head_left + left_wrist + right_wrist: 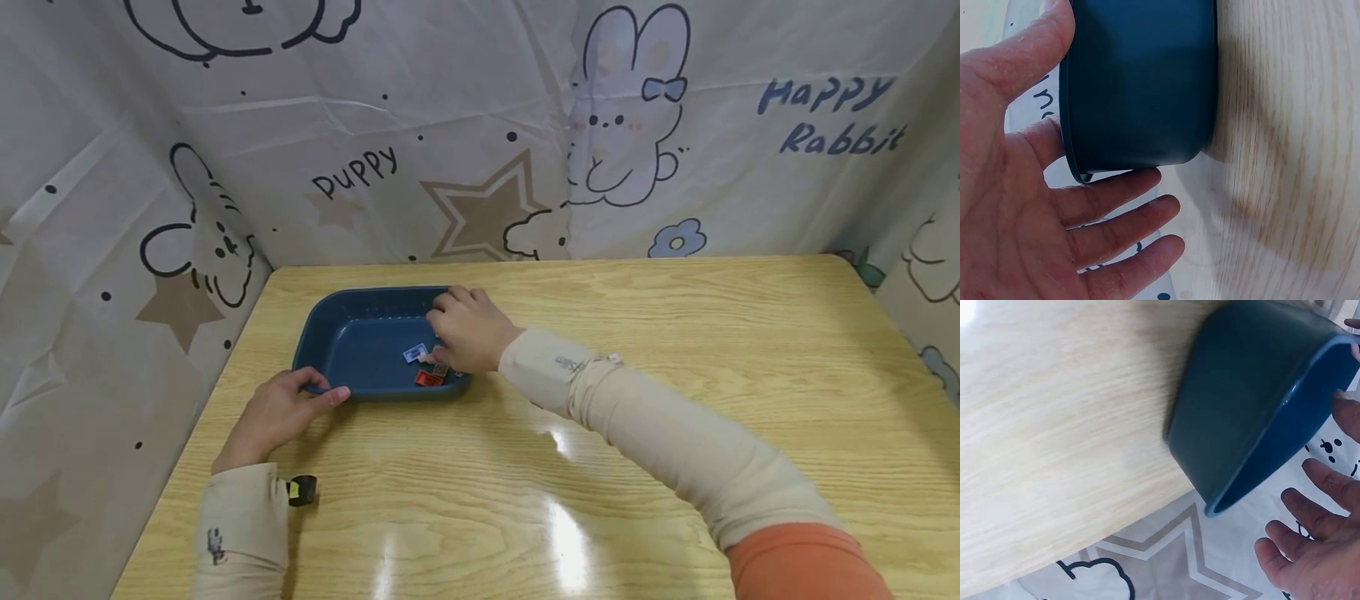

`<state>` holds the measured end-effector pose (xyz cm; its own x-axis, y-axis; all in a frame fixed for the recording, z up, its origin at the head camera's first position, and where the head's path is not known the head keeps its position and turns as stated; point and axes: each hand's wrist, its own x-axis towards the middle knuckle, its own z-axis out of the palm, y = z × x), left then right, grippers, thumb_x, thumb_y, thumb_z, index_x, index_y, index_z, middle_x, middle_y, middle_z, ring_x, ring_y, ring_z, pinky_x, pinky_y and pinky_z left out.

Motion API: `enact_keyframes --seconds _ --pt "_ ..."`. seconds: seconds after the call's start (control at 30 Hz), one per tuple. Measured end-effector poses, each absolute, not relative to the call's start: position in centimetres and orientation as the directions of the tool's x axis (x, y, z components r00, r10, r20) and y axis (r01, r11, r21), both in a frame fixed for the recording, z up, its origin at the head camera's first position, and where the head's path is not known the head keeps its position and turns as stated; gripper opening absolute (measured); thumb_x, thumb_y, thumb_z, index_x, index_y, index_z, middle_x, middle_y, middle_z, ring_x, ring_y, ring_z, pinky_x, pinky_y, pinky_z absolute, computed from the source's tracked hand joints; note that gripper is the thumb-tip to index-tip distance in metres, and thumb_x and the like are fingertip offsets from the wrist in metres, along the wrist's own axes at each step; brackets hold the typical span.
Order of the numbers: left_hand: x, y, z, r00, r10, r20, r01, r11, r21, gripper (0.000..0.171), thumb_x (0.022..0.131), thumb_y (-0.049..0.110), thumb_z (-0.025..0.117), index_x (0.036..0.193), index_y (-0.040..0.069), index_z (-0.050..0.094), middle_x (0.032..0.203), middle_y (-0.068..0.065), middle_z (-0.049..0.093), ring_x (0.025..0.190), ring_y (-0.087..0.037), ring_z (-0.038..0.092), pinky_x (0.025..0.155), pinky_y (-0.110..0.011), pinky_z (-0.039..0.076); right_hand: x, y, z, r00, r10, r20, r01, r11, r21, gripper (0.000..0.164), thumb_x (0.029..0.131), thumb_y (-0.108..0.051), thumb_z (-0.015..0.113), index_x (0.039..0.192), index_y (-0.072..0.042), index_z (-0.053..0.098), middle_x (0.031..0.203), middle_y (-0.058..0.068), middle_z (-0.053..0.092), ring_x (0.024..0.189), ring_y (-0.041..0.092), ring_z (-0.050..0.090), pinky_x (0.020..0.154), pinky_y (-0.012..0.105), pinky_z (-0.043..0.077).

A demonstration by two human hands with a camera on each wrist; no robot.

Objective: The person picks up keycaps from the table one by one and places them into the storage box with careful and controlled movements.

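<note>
A dark blue plastic basin (375,395) stands on the table at the back left. My left hand (277,417) holds its near left corner, the thumb outside the rim and the index finger over it. In the left wrist view the other fingers extend along the outer wall. My right hand (471,332) reaches over the basin's right end with fingers spread and loosely bent. Below its thumb lie several small printed pieces, among them a blue one (415,353) and a red one (429,379). The hand partly hides others. In the right wrist view no piece shows clearly between the fingers.
The wood-grain table (637,467) carries the basin. Beside the left cuff is a small black thing with a yellow patch (302,490). A printed curtain (465,125) hangs behind the table and along its sides.
</note>
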<state>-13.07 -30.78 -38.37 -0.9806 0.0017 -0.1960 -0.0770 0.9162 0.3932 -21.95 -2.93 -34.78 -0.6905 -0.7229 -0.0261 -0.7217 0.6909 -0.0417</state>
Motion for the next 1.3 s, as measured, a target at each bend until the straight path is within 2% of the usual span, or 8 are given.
enact_keyframes --seconds 0.3,0.6,0.83,1.07,1.3 --pt "-13.1 -30.8 -38.4 -0.98 0.003 -0.201 -0.077 0.918 0.388 0.057 0.087 0.063 0.055 0.103 0.009 0.061 0.091 -0.008 0.061 0.077 -0.019 0.051 0.069 -0.03 0.038 -22.1 -0.2 -35.1 -0.757 -0.653 -0.02 -0.648 0.754 -0.108 0.044 0.092 -0.041 0.061 0.124 -0.011 0.06 0.14 0.011 0.051 0.135 0.031 0.041 0.111 0.05 0.034" --pt "-13.4 -30.6 -38.3 -0.976 0.006 -0.217 -0.077 0.925 0.371 0.059 0.087 0.064 0.054 0.105 0.009 0.061 0.084 -0.006 0.059 0.076 -0.018 0.051 0.069 -0.03 0.038 -22.4 6.2 -35.9 -0.82 -0.572 0.007 -0.565 0.808 -0.166 0.041 0.092 -0.037 0.062 0.118 -0.005 0.061 0.136 0.015 0.053 0.133 0.035 0.043 0.107 0.055 0.035" --pt "-13.3 -30.5 -38.3 -0.966 -0.002 -0.26 -0.103 0.922 0.373 0.062 0.087 0.065 0.052 0.109 0.008 0.059 0.09 -0.008 0.059 0.078 -0.02 0.051 0.069 -0.03 0.037 -22.1 11.2 -36.9 -0.865 -0.502 -0.005 -0.491 0.849 -0.196 0.042 0.091 -0.035 0.063 0.118 -0.003 0.062 0.134 0.017 0.055 0.132 0.037 0.044 0.104 0.059 0.037" --pt "-13.2 -30.4 -38.2 -0.96 -0.017 -0.281 -0.124 0.921 0.369 0.061 0.088 0.064 0.052 0.108 0.007 0.058 0.073 -0.001 0.05 0.071 -0.017 0.048 0.067 -0.029 0.035 -21.2 14.7 -37.5 -0.892 -0.452 -0.015 -0.44 0.875 -0.203 0.042 0.09 -0.034 0.065 0.115 0.0 0.063 0.128 0.019 0.058 0.128 0.038 0.047 0.102 0.06 0.038" --pt "-13.3 -30.3 -38.3 -0.963 -0.007 -0.269 -0.109 0.925 0.364 0.06 0.088 0.063 0.053 0.107 0.007 0.058 0.07 -0.001 0.05 0.069 -0.017 0.048 0.066 -0.029 0.036 -20.4 17.2 -39.1 -0.915 -0.401 -0.041 -0.385 0.901 -0.202 0.037 0.091 -0.031 0.064 0.11 0.001 0.065 0.125 0.019 0.061 0.127 0.039 0.048 0.101 0.061 0.038"
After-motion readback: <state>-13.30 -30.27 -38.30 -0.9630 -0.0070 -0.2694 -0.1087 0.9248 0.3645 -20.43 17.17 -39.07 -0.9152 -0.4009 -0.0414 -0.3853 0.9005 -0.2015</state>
